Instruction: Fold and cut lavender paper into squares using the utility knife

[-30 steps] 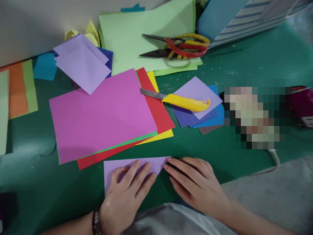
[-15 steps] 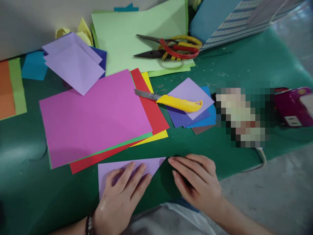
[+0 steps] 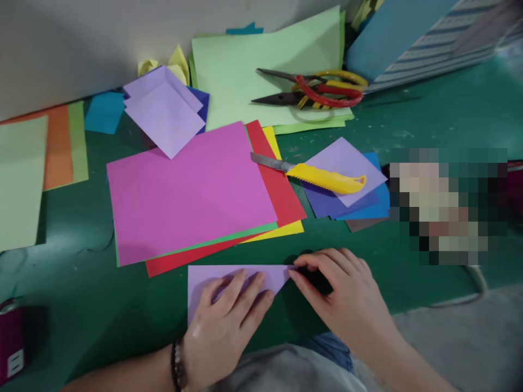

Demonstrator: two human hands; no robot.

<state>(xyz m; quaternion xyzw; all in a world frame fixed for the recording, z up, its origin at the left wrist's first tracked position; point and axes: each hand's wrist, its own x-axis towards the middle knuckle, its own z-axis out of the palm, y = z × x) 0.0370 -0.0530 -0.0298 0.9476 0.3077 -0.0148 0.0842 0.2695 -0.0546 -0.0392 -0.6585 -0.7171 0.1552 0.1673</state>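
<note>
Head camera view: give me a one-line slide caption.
Left hand lies flat on a folded lilac paper on the green table, right hand fingertips at its right tip.

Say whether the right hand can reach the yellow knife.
Probably yes: the right hand sits at the tip of the lilac paper, and only green mat and flat paper lie between it and the yellow knife.

The left hand (image 3: pixel 223 332) lies flat on a folded lilac paper (image 3: pixel 204 279) on the green desk (image 3: pixel 73 305); the right hand (image 3: pixel 347 305) pinches its pointed right corner. A yellow cutter (image 3: pixel 327 178) lies beyond.
</note>
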